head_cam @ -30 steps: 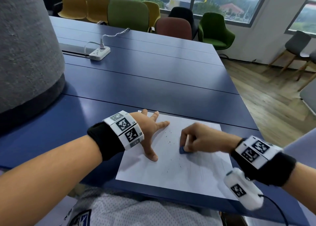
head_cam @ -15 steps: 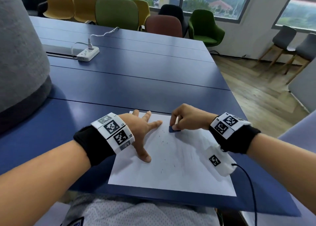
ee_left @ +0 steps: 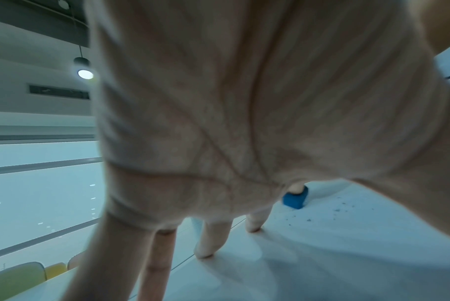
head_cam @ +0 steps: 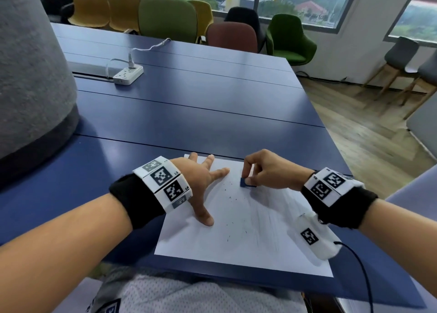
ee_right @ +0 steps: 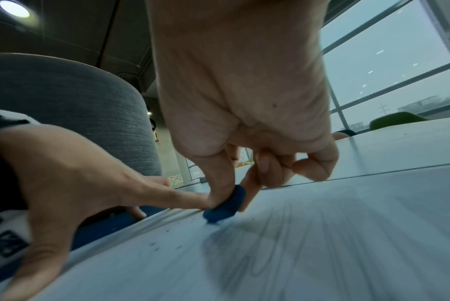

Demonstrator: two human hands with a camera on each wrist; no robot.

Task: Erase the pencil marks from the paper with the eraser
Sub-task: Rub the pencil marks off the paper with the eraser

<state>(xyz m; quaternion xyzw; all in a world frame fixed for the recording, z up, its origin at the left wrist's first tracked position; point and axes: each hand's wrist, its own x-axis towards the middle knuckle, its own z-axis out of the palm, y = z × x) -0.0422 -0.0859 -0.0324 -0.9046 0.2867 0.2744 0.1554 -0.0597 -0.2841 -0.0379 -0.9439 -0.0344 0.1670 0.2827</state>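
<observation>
The small dark-blue block eraser [head_cam: 247, 182] is standing on the white sheet of paper [head_cam: 246, 237], near the sheet's far edge. The right hand [head_cam: 272, 170] is pinching the eraser between thumb and forefinger, the other fingers curled. Faint grey pencil strokes [head_cam: 267, 222] are running across the sheet on the near side of the eraser, with dark crumbs [head_cam: 233, 195] scattered to the eraser's left. The left hand [head_cam: 201, 177] is lying spread and flat, fingers pressing the sheet's left part. The sheet is resting on the dark-blue table [head_cam: 189, 114], whose far left part is carrying a white power strip [head_cam: 128, 75].
</observation>
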